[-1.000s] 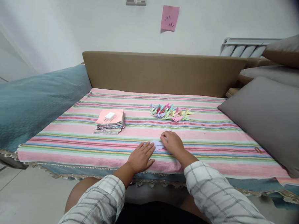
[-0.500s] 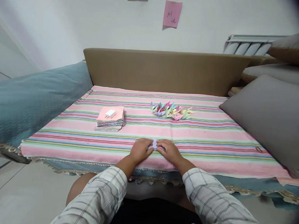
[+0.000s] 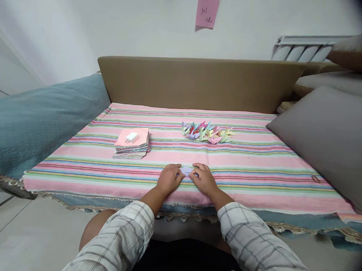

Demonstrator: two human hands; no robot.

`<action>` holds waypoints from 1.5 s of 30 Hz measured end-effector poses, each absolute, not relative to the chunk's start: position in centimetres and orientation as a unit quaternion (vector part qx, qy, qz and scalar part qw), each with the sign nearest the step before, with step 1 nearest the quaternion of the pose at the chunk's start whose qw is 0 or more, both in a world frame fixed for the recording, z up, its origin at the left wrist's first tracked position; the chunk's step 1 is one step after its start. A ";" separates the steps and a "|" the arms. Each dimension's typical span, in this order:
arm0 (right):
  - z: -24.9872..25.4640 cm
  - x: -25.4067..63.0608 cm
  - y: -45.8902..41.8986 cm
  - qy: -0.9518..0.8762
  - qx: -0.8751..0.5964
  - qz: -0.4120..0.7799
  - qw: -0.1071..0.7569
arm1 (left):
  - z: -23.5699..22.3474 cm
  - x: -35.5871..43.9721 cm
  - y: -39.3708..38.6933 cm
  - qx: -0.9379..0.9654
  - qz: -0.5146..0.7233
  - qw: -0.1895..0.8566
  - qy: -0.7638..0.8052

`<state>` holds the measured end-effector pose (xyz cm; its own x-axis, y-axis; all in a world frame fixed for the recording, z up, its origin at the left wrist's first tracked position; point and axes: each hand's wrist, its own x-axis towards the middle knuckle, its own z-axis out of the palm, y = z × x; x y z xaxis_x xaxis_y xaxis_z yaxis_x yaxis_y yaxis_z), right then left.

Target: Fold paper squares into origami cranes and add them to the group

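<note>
A small piece of lilac paper (image 3: 186, 170) lies on the striped cloth (image 3: 252, 159) near its front edge. My left hand (image 3: 168, 179) pinches the paper's left end, thumb and fingers closed on it. At the other end, my right hand (image 3: 204, 179) grips the same paper between thumb and bent fingers. Parts of the folds are hidden under my fingertips. Beyond my hands sits a cluster of folded paper cranes (image 3: 207, 132) in several colours. To the left stands a stack of square paper sheets (image 3: 131, 148) with a white plug adapter (image 3: 132, 137) on top.
Grey cushions (image 3: 325, 137) are piled on the right, with a small brown loop (image 3: 316, 179) beside them. A brown backrest (image 3: 192, 82) closes off the far side. The blue-covered armrest (image 3: 49, 118) is at the left. A pink note (image 3: 207, 11) hangs on the wall.
My fingers have shifted on the lilac paper, and more of its width shows between my hands. The right fingers reach slightly farther forward. The camera view has tilted slightly downward.
</note>
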<state>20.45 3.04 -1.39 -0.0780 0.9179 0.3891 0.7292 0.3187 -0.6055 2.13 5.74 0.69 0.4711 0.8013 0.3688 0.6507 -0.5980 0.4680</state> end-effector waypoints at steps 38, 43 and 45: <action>-1.7 21.0 3.5 -0.759 -0.524 0.130 0.362 | 1.0 2.1 5.0 0.834 0.281 0.111 0.462; -1.8 20.8 3.4 -0.774 -0.518 0.092 0.352 | -0.4 2.1 2.2 0.891 0.231 0.033 0.389; -1.7 20.8 3.3 -0.773 -0.522 0.084 0.350 | -0.8 2.0 1.5 0.898 0.222 0.031 0.379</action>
